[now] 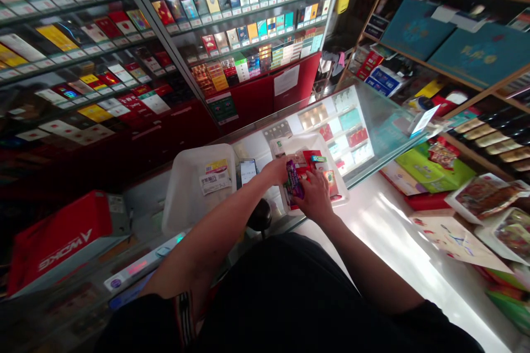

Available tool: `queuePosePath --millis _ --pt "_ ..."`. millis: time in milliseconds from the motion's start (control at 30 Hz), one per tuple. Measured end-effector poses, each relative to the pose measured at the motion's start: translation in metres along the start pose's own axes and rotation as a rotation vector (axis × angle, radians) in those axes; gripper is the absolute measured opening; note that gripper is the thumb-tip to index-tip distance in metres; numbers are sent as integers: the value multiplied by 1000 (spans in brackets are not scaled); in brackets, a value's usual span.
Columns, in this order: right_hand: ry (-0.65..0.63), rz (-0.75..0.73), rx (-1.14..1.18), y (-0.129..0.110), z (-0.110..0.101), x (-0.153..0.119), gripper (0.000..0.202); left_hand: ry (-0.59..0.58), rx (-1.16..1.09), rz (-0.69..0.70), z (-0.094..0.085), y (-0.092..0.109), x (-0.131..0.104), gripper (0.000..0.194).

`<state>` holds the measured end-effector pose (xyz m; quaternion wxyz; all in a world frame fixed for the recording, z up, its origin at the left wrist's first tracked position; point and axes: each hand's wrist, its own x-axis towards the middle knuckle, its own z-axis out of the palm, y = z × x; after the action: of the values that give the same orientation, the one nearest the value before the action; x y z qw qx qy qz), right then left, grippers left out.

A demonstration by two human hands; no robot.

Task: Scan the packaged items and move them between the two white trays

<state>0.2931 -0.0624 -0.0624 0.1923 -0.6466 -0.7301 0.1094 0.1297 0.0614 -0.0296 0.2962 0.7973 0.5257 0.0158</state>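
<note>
A white tray (342, 194) on the glass counter holds several small packets, red ones among them. Over its left part, my left hand (278, 172) is closed at one end of a purple packet (293, 181). My right hand (317, 194) lies over the middle of the tray, its thumb side against the same packet and its fingers bent across the red packets. A small teal packet (318, 159) lies just beyond the right fingers. Left of my left forearm sits a second white tray (182, 187) with a yellow packet (216, 166) and a white packet (215, 182) inside.
A phone (248, 171) lies between the trays, with a dark round object (259, 214) nearer my body. At the left is a red box (62, 237). Glass shelves (232, 8) of small boxes stand behind; the glass counter (372, 121) stretches right toward packed shelves.
</note>
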Motion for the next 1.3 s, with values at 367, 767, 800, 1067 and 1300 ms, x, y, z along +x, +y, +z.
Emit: queuePosePath --millis 367,767,800,1067,1300 --pt "-1 6 19 0 5 -5 46 -67 21 -16 -6 3 13 43" --pt "60 12 126 4 1 -10 23 60 -102 24 -12 1 4 25" --pt "73 3 149 5 0 -10 20 87 -115 8 -14 -1 2 21" --pt "154 21 416 4 -11 -11 27 200 -633 -178 -31 -12 -21 6" --pt "159 -4 447 -12 -20 -10 34 236 -924 -355 -42 -12 -44 9"
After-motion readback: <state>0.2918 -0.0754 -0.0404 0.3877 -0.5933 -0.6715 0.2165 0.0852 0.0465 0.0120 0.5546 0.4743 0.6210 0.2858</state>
